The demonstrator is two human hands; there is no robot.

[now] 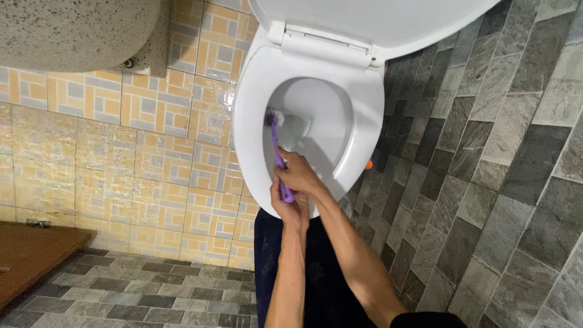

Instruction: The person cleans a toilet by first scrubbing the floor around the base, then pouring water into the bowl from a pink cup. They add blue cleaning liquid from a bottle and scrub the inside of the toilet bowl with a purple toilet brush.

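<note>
At the far left a brown wooden board [30, 255] juts in at floor level, flat and smooth-edged. Above it, in the top left corner, hangs a speckled grey basin [73, 27] with a rough, stone-like underside. The wall [91, 164] behind both is tiled in glossy yellow squares with grey and orange block patterns. The floor [146, 291] below is laid in narrow grey stone-look tiles, matt and uneven in tone.

In the middle stands a white toilet [249, 121], smooth and shiny, its oval seat down and its lid [364, 18] raised. A purple plastic brush [277, 146] reaches into the bowl: its white bristle head presses against the inner left wall just under the rim, and its thin handle slants down and out over the front of the seat.

The left hand [290, 205] has its fingers wrapped tight round the low end of the handle, over the seat's front edge. The right hand [299, 174] grips the handle just above, fingers closed round it, touching the left hand. Both bare forearms run down to the bottom edge, over dark trousers [322, 285].

To the right of the seat a small orange thing [368, 164] peeks out, too hidden to tell its kind. Further right the side wall [498, 152] carries rough grey slate-like tiles in a staggered pattern.
</note>
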